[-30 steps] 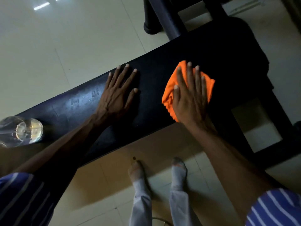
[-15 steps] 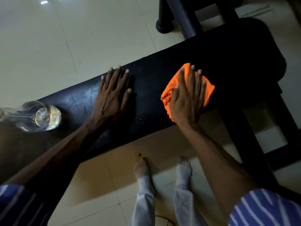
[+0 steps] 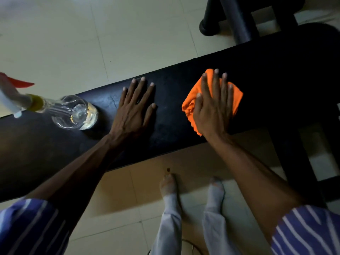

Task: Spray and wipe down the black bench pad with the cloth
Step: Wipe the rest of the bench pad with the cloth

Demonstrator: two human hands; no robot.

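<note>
Two hands lie flat on the black bench pad (image 3: 173, 118): the right hand (image 3: 214, 109), fingers spread, presses the orange cloth (image 3: 237, 96) under its palm; the left hand (image 3: 133, 109) rests open, empty, beside the spray bottle (image 3: 73, 111).

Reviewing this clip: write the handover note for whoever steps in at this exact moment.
Left hand: flat and open on the bench pad, bracing, holding nothing.
Right hand: fingers spread, pressing the orange cloth flat on the pad.
Spray bottle: standing on the pad beyond the left hand, untouched.
Done: wiping is under way mid-pad; I cannot tell which areas are already clean.
Left: wipe both ends, respraying as needed.
</note>
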